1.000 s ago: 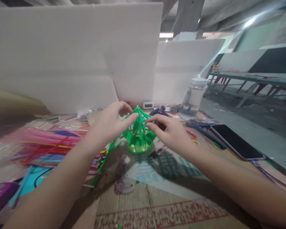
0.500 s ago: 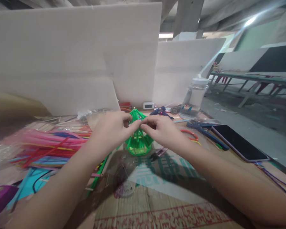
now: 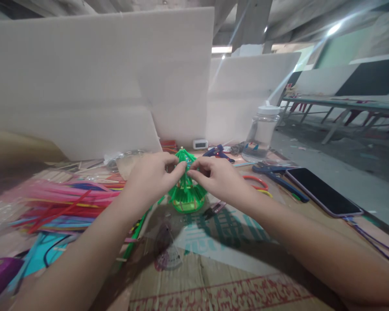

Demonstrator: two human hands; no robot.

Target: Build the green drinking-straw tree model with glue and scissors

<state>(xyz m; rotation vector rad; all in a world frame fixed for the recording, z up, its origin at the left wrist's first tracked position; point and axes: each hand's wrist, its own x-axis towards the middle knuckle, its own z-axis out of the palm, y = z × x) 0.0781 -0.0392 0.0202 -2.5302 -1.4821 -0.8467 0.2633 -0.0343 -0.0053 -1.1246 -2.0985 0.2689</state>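
A small green cone-shaped craft tree (image 3: 188, 203) stands on the table in front of me, with layered tiers and a pale tip. My left hand (image 3: 157, 175) curls in from the left, its thumb and fingers closed at the tree's upper front. Facing it, my right hand (image 3: 214, 172) pinches thumb to forefinger close to the left thumb. Whatever small thing lies between the fingertips, I cannot make out. Both hands hide the sides of the tree. Just below the right hand lies a utility knife (image 3: 215, 209).
Pink, red and blue pipe cleaners (image 3: 74, 201) are heaped at left. A clear protractor (image 3: 168, 255) lies in front. To the right are pliers (image 3: 280, 179), a phone (image 3: 324, 191) and a water bottle (image 3: 262, 134). A glue gun (image 3: 218, 152) and small digital clock (image 3: 200, 144) stand behind.
The fingertips of my two hands have come slightly apart; the left thumb has drawn back to the left. The tree stays in place, and the view has shifted a little.
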